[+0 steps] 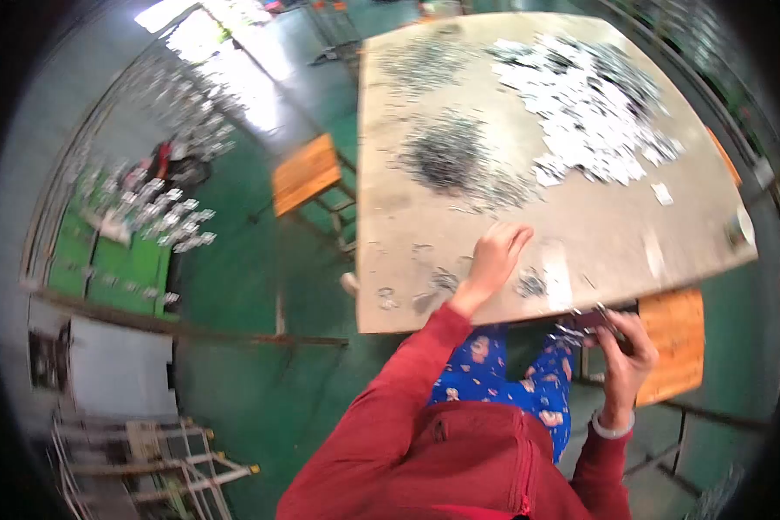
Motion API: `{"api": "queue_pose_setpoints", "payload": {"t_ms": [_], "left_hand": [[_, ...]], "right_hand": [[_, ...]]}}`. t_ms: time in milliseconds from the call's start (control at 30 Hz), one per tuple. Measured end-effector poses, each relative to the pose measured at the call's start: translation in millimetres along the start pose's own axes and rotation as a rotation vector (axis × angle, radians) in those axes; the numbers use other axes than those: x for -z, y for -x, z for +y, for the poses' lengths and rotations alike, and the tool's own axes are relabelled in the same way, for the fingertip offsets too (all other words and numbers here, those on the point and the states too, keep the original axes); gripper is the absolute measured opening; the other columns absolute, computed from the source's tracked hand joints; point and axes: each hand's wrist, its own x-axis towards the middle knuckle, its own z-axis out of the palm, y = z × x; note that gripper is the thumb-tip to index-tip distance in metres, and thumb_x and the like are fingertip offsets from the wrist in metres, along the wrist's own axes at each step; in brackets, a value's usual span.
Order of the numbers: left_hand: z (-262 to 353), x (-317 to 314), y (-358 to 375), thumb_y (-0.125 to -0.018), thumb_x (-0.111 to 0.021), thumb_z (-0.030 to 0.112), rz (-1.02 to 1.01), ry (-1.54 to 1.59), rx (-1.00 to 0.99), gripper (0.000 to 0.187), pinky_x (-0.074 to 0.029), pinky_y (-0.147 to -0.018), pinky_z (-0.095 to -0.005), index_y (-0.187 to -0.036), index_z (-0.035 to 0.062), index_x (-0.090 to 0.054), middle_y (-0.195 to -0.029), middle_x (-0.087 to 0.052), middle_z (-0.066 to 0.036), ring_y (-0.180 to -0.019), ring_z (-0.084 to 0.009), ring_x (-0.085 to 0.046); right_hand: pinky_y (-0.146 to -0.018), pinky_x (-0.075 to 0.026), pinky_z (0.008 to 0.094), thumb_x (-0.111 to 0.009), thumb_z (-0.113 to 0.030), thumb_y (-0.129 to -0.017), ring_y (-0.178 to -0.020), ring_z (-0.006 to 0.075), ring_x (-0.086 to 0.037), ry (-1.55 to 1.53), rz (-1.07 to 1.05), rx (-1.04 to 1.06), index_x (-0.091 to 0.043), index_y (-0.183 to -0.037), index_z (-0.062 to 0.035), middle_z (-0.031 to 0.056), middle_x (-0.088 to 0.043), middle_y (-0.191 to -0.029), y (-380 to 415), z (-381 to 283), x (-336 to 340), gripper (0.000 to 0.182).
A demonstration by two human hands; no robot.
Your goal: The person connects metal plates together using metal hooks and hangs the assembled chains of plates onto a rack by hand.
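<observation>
My left hand is over the table, its fingers drawn together. Whether anything small sits in the fingertips is too blurred to see. Beyond it lies a heap of small dark metal pieces, and smaller clusters of thin metal pieces lie near the wrist. At the table's near edge my right hand grips a small dark block with shiny metal bits between thumb and fingers. A light bracelet circles that wrist.
A wide spread of white pieces covers the table's far right. A roll of tape stands by the right edge. Wooden stools flank the table. Racks hung with small pieces and a metal frame stand at left.
</observation>
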Motion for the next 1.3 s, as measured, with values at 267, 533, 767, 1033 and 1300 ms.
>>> {"api": "queue_pose_setpoints", "payload": {"t_ms": [267,533,767,1033,1300], "left_hand": [[-105.2,-25.9,-38.5,-0.076,-0.054,0.003,-0.155,-0.641,-0.074,0.007,-0.049,-0.074,-0.0417,-0.082,0.0003,-0.055,-0.087,-0.053,-0.018,-0.087,-0.0319,-0.056],[-92.4,-6.8,-27.1,-0.086,-0.043,0.004,0.156,-0.444,-0.591,0.019,-0.043,-0.083,-0.0429,-0.100,-0.0024,-0.053,-0.101,-0.054,-0.021,-0.094,-0.0361,-0.052],[66.6,5.2,6.3,-0.091,-0.053,0.008,-0.296,0.758,0.422,0.013,-0.051,-0.068,-0.0249,-0.096,-0.0023,-0.060,-0.084,-0.063,-0.007,-0.075,-0.0114,-0.060],[113.6,8.7,42.0,-0.087,-0.061,0.011,-0.472,0.996,0.407,0.014,-0.046,-0.084,-0.0260,-0.097,0.0003,-0.062,-0.109,-0.057,-0.007,-0.096,-0.0126,-0.056],[117.1,1.0,53.5,-0.089,-0.061,0.014,-0.389,1.022,0.541,0.016,-0.044,-0.083,-0.0234,-0.097,0.0011,-0.061,-0.104,-0.058,-0.003,-0.093,-0.0089,-0.054]], "right_hand": [[-0.057,-0.050,0.0235,-0.056,0.013,-0.079,-0.068,0.0137,-0.057,-0.006,-0.054,0.020,-0.062,-0.098,0.0043,0.0072,-0.055,-0.084,-5.0,22.0,10.7,0.022],[-0.062,-0.047,0.0216,-0.064,0.007,-0.076,-0.073,0.0110,-0.059,-0.015,0.014,-0.131,-0.066,-0.094,0.0039,0.0062,-0.061,-0.083,-3.7,11.4,9.2,0.018],[-0.065,-0.050,0.0198,-0.065,0.006,-0.076,-0.073,0.0088,-0.062,-0.040,0.045,-0.186,-0.066,-0.094,0.0034,0.0047,-0.065,-0.081,8.1,22.9,17.0,0.018],[-0.068,-0.051,0.0217,-0.067,0.007,-0.075,-0.075,0.0101,-0.062,-0.096,0.062,-0.230,-0.065,-0.094,0.0036,0.0059,-0.066,-0.084,19.6,19.7,13.6,0.019],[-0.069,-0.050,0.0210,-0.063,0.008,-0.077,-0.077,0.0095,-0.062,-0.019,0.054,-0.177,-0.066,-0.092,0.0027,0.0051,-0.065,-0.084,22.9,19.4,11.3,0.016]]}}
